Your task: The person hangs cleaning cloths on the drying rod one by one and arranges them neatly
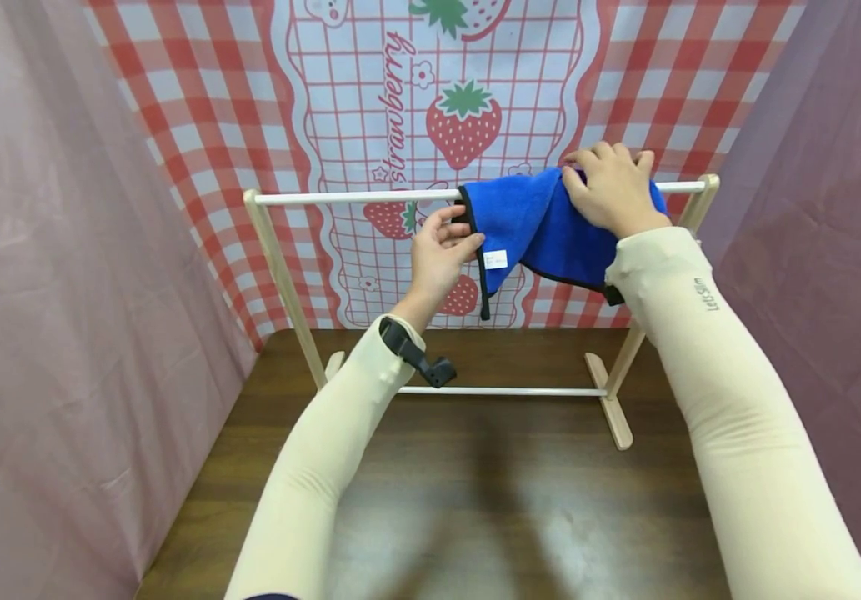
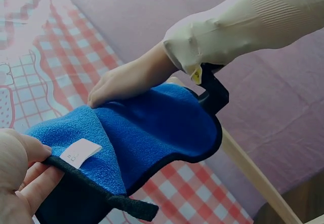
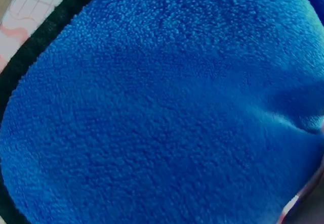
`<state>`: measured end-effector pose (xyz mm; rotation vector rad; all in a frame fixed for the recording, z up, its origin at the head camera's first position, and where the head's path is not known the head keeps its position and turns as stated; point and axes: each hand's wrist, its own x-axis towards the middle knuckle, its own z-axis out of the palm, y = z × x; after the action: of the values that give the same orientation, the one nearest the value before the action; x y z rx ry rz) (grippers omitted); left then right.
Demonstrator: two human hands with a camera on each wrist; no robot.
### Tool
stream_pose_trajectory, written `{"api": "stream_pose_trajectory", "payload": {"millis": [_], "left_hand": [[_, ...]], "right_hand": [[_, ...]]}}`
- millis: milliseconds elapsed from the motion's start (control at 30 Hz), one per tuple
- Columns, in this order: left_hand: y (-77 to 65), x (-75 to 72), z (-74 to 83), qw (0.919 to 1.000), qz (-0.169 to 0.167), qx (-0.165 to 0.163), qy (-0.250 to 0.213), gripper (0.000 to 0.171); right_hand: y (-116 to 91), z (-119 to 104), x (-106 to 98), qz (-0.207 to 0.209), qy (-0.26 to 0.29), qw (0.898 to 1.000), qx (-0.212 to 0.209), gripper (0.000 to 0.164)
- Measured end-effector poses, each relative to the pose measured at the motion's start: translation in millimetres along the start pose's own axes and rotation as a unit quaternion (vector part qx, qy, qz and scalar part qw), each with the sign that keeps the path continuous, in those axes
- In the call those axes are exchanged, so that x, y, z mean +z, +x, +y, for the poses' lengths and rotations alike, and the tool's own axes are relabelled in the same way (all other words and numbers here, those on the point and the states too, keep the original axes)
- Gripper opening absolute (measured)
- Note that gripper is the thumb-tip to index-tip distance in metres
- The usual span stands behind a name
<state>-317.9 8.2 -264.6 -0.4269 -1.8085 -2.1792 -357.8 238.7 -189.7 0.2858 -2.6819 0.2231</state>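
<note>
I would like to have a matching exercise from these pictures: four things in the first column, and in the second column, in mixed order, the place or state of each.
Things:
1. cloth
2. label
3. left hand
4. right hand

Places or states:
A. pinching the black edge
B. blue, hanging over the top rail
C. touching the blue fabric up at rail height
D. white, on the blue fabric

Right pairs: 1-B, 2-D, 3-A, 4-C.
</note>
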Motion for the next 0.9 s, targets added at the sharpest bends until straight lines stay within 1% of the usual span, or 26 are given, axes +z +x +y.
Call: {"api": "stream_pose_trajectory", "payload": {"millis": [133, 267, 400, 467, 567, 633, 767, 800, 900], "left_hand": [[-0.8, 1.0, 0.6, 1.0000, 0.001, 0.005, 0.005, 0.046], [-1.3, 1.8, 1.4, 0.9999, 0.004, 0.011, 0.008, 0.045], [-1.0, 1.8, 1.5, 0.9999, 0.008, 0.011, 0.010, 0.045], [-0.5, 1.3, 1.5, 0.9999, 0.009, 0.010, 0.010, 0.044], [-0.1, 0.5, 1.5, 0.9999, 0.009, 0.009, 0.008, 0.044], [-0.1, 0.2, 1.8, 0.9999, 0.007, 0.010, 0.008, 0.044], [-0.5, 0.3, 2.5, 0.9999, 0.006, 0.013, 0.007, 0.044], [-0.6, 0.4, 2.4, 0.9999, 0.006, 0.014, 0.006, 0.043], [-0.5, 0.8, 1.9, 0.9999, 0.007, 0.013, 0.004, 0.043]], "right_hand": [[-4.5, 3.9, -9.7, 0.007, 0.021, 1.000, -0.005, 0.052], [-10.6, 9.9, -23.4, 0.027, 0.038, 0.999, -0.008, 0.049], [-19.4, 19.4, -36.0, 0.056, 0.068, 0.996, -0.001, 0.047], [-24.5, 25.4, -40.1, 0.076, 0.091, 0.993, 0.002, 0.046], [-33.5, 35.4, -43.1, 0.107, 0.133, 0.985, 0.010, 0.044], [-40.7, 42.7, -42.7, 0.123, 0.169, 0.977, 0.031, 0.043], [-56.6, 57.3, -37.4, 0.131, 0.234, 0.958, 0.102, 0.044], [-60.4, 60.7, -34.7, 0.134, 0.245, 0.953, 0.118, 0.044], [-71.0, 68.9, -25.7, 0.130, 0.267, 0.942, 0.153, 0.043]]}}
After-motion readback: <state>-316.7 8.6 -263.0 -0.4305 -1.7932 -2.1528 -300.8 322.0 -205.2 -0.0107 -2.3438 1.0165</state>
